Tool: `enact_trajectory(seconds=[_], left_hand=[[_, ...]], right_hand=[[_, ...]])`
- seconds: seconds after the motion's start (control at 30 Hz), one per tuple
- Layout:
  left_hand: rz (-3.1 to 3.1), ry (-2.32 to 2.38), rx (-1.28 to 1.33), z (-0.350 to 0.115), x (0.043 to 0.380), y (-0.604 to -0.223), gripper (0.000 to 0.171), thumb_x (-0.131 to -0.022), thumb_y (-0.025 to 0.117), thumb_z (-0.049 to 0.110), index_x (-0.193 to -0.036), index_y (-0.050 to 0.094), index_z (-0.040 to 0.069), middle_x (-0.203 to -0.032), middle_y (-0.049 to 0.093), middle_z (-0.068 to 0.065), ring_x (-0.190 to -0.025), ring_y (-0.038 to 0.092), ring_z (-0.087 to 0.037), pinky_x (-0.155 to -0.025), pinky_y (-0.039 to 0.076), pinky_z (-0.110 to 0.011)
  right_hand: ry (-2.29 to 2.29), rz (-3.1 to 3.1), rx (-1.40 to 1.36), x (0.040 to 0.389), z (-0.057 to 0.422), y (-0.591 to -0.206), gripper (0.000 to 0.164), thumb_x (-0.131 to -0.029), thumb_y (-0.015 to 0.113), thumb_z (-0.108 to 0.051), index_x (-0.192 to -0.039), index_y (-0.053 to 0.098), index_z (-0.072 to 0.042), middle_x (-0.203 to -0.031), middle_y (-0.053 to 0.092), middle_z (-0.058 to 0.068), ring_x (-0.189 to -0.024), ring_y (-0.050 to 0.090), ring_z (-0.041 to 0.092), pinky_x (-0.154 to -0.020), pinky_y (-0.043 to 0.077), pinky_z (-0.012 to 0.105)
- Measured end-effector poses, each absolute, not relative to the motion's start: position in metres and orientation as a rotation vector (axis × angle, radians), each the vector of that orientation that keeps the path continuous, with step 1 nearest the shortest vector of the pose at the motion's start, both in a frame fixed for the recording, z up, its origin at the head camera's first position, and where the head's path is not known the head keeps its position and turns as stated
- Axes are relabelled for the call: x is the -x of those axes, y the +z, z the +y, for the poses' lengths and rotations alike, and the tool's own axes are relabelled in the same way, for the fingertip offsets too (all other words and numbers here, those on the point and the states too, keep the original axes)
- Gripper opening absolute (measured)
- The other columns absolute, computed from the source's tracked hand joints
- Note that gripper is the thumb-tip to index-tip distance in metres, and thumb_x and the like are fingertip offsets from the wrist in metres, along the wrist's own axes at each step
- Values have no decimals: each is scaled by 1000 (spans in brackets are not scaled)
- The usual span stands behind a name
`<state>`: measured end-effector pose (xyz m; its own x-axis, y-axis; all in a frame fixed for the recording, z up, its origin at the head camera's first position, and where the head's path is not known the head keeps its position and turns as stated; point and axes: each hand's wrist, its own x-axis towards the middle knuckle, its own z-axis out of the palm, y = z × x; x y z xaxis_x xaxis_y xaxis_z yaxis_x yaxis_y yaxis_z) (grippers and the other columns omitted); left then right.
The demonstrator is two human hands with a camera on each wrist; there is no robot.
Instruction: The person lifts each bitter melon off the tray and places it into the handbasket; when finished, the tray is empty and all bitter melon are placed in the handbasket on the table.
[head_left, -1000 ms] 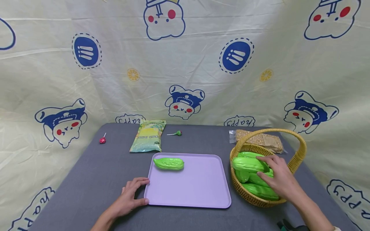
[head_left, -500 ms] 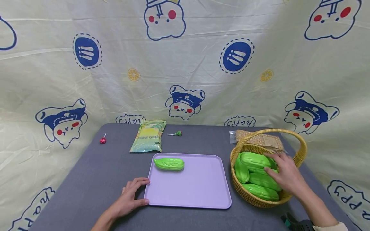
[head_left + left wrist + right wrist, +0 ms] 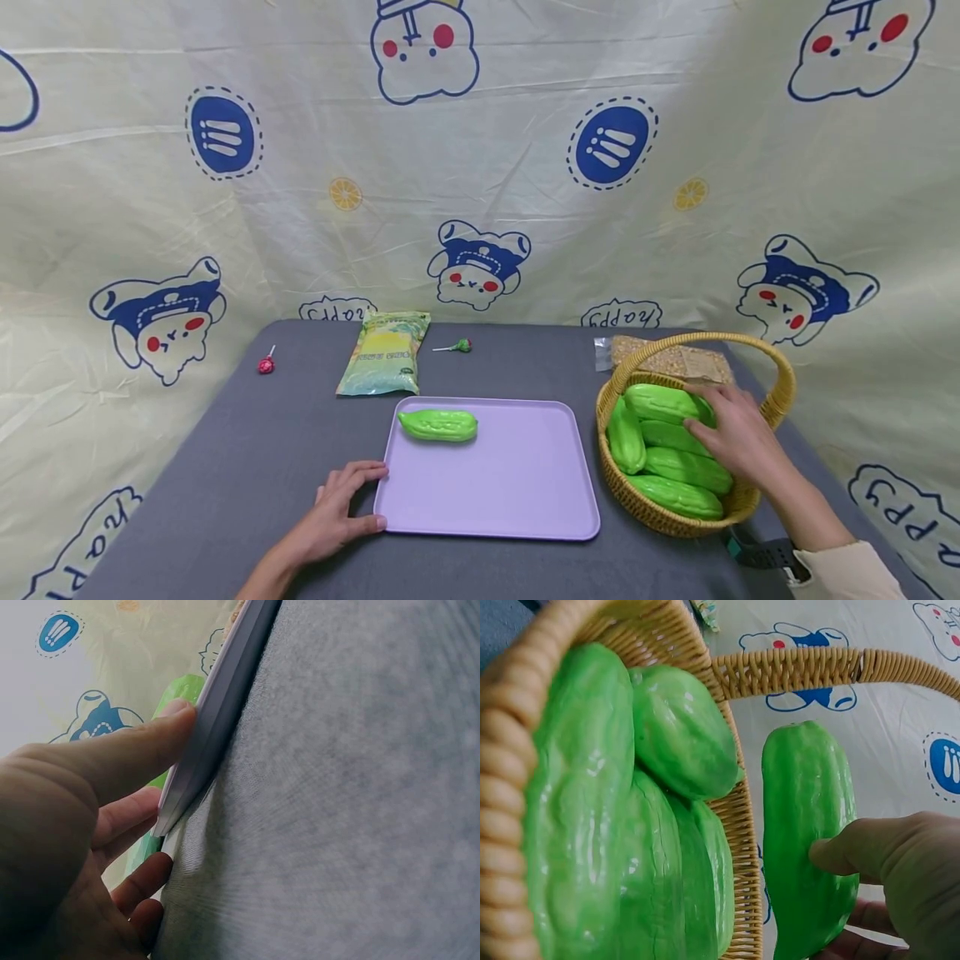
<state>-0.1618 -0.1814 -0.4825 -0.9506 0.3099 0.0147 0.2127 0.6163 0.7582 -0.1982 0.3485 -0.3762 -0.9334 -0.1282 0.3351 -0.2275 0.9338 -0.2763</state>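
Observation:
My right hand (image 3: 738, 437) pinches a bright green, ridged bitter melon (image 3: 663, 402) between thumb and fingers, at the back of the wicker basket (image 3: 645, 511). In the right wrist view the held bitter melon (image 3: 802, 817) appears apart from several others (image 3: 589, 787) in the basket. A purple tray (image 3: 495, 492) lies flat left of the basket, with one bitter melon (image 3: 438, 426) near its back left corner. My left hand (image 3: 330, 517) touches the tray's left edge with thumb and fingertips spread along it; the left wrist view shows the thumb (image 3: 142, 742) against the rim.
The basket's tall handle (image 3: 783, 392) arches beside my right hand. Behind the basket lies a clear packet of grains (image 3: 671, 360). At the back are a green-yellow bag (image 3: 386, 354), a green lollipop (image 3: 463, 346) and a red lollipop (image 3: 266, 364). A printed cloth hangs behind the table.
My right hand has shifted the bitter melon right and toward the back of the basket, uncovering others beneath. More of the right sleeve and wrist strap shows. The left hand has stayed put.

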Motion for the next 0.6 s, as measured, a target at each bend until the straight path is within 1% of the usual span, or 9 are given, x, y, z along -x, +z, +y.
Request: enact_trajectory(seconds=[0.17, 0.33, 0.47, 0.6], left_hand=[[2728, 1260, -446, -181, 162, -483, 60, -75, 76, 36, -127, 55, 16, -136, 47, 0, -116, 34, -22, -81, 21, -35], [2724, 1260, -435, -181, 162, -482, 60, -75, 76, 35, -127, 55, 16, -136, 46, 0, -117, 34, -22, -82, 21, -35], [2722, 1255, -431, -181, 162, -482, 60, -75, 76, 35, -128, 55, 17, -136, 46, 0, -117, 34, -22, -82, 21, -35], [2721, 1258, -437, -181, 162, -483, 60, -75, 76, 36, -128, 55, 16, -136, 46, 0, -117, 34, -22, -82, 21, -35]], right_hand=[[452, -2843, -227, 204, 351, -377, 47, -85, 62, -12, -128, 50, 3, -110, 50, 29, -101, 42, 46, -81, 33, 57], [430, -2887, -217, 210, 354, -378, 48, -86, 61, -13, -129, 49, 4, -105, 50, 27, -95, 44, 43, -78, 33, 53], [412, -2920, -216, 215, 357, -380, 49, -87, 60, -14, -130, 48, 5, -109, 49, 30, -97, 44, 44, -79, 34, 54], [412, -2956, -195, 219, 358, -382, 50, -87, 57, -14, -132, 46, 4, -116, 46, 33, -103, 42, 48, -81, 35, 57]])
